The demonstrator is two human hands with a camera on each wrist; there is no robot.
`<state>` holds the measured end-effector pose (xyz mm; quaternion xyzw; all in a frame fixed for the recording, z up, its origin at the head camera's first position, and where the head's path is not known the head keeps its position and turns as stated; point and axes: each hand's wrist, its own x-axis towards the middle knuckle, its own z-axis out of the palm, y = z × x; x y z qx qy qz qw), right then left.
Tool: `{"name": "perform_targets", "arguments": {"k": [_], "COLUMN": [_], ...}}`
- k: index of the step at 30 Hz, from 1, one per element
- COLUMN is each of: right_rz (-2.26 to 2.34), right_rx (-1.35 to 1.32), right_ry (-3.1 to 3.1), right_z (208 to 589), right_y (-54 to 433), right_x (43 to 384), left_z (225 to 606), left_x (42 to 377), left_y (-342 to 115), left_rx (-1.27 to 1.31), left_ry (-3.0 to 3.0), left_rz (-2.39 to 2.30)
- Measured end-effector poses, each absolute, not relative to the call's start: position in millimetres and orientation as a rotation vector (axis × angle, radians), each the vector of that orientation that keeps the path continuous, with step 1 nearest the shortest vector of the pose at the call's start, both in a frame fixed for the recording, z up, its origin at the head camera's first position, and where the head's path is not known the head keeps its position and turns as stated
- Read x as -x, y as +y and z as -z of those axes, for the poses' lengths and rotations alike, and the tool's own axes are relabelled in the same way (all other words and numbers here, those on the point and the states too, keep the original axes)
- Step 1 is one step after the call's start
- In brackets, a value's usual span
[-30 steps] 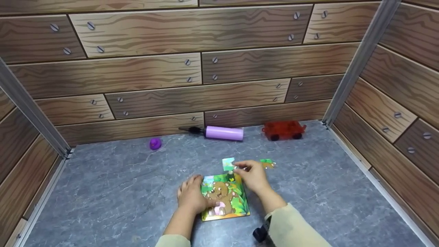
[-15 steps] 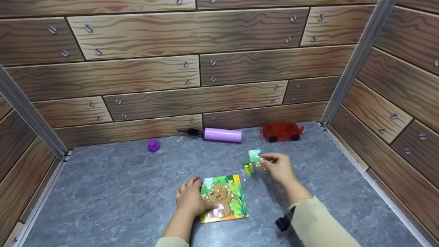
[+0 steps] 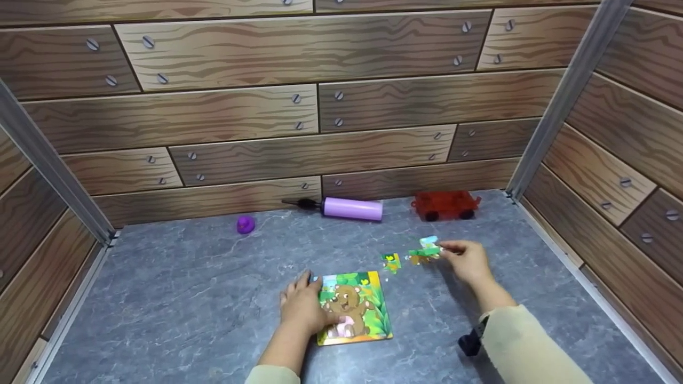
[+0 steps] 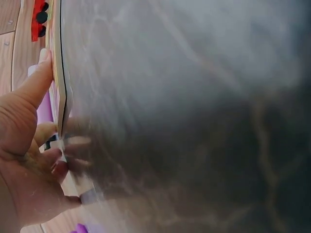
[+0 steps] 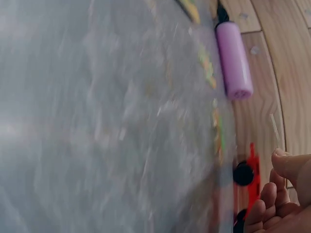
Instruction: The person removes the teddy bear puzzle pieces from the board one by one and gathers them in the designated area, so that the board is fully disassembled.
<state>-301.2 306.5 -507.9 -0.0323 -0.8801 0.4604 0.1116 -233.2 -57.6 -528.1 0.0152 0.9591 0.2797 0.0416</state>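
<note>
A bear-picture jigsaw puzzle lies flat on the grey floor in the head view. My left hand holds its left side, thumb on the picture and fingers along the edge. The left wrist view shows the puzzle edge-on, with my left hand against it. To the upper right, my right hand pinches a light blue and green puzzle piece above the floor. That piece looks like a thin sliver in the right wrist view. Beneath it lies a green and brown piece; a green-yellow piece lies nearer the puzzle.
Along the back wall stand a purple rubber duck, a lilac hand pump with a black nozzle, and a red toy wagon with black wheels. Wood-patterned walls enclose the marbled floor at the back and sides.
My right hand has carried the light blue and green piece rightward, from the puzzle's top edge to above the green and brown piece. My left hand has stayed on the puzzle.
</note>
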Motion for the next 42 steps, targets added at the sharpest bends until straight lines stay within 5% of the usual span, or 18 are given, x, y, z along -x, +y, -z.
{"name": "perform_targets", "arguments": {"k": [42], "right_rz": [-1.302], "right_rx": [0.382], "right_ry": [-2.784], "right_z": [524.2], "right_y": [347.6], "right_x": [313.9], "left_z": [530.3], "left_x": [236.0], "left_y": [-56.8], "left_rx": [-0.027], "left_ry": [2.908], "left_rz": [-0.784]}}
